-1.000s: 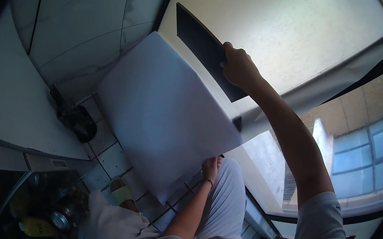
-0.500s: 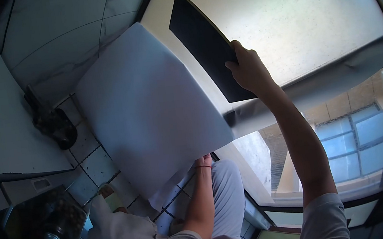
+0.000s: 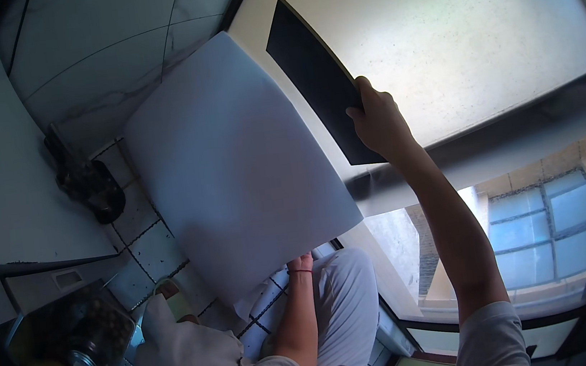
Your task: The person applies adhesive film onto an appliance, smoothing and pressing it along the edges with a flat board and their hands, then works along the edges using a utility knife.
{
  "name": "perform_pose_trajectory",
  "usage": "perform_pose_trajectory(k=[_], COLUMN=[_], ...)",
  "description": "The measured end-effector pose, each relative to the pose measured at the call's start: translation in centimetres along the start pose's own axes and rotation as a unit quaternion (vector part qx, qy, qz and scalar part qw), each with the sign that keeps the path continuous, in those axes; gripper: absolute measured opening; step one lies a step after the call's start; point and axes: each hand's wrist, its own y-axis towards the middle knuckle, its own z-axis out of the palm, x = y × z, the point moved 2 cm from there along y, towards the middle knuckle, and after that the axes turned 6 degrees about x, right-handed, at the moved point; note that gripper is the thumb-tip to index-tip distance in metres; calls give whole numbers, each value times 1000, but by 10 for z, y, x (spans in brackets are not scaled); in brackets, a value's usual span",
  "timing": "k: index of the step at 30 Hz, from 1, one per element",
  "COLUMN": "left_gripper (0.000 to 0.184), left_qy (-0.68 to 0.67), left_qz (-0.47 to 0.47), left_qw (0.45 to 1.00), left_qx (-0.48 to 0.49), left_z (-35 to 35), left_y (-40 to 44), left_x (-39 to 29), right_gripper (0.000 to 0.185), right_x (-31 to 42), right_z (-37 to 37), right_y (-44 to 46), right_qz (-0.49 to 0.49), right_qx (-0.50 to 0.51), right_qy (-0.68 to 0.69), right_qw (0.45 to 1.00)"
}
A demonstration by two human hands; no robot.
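Right hand (image 3: 381, 119) pinches the black flat board (image 3: 314, 83) along one long edge, thumb on the dark face, fingers wrapping the edge. Board is up in front of the bright pale surface (image 3: 465, 47), tilted in view; can't tell if they touch. Left hand (image 3: 300, 261) is at the bottom edge of the white sheet (image 3: 246, 152), beside the trouser leg (image 3: 348, 289). Fingertips hidden by the sheet, so can't tell if it pinches or just props.

Risks, my read:
- One-sided grip on the board. Far corner is unsupported; a knock or wrist twist could pivot it, and a slip drops it toward the sheet.
- Board's lower corner sits close to the sheet's right edge in view. If they meet, the edge could snag or crease it.
- Sheet is broad and looks thin. An uneven pull from the left hand could skew, buckle or tear it.
- Bottom corner of the sheet hangs ragged over the floor tiles (image 3: 146, 254), near the slippered foot (image 3: 176, 297). A shifted foot could catch it.
- Clutter with a jar (image 3: 82, 362) at lower left; a swinging sheet could brush it.
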Motion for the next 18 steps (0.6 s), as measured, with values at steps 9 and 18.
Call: perform_pose_trajectory(k=[9,18], left_gripper=[33,32], left_qy=[-15,9], left_qz=[25,29], left_qw=[998,997], left_qx=[-59,-78], left_z=[4,-11], left_y=[-4,-4], left_x=[-8,-21], right_gripper=[23,31], right_x=[32,34], right_z=[31,34], right_y=[22,33], right_qz=[12,32], right_qx=[29,30], right_qy=[-33,-35], right_qw=[999,998])
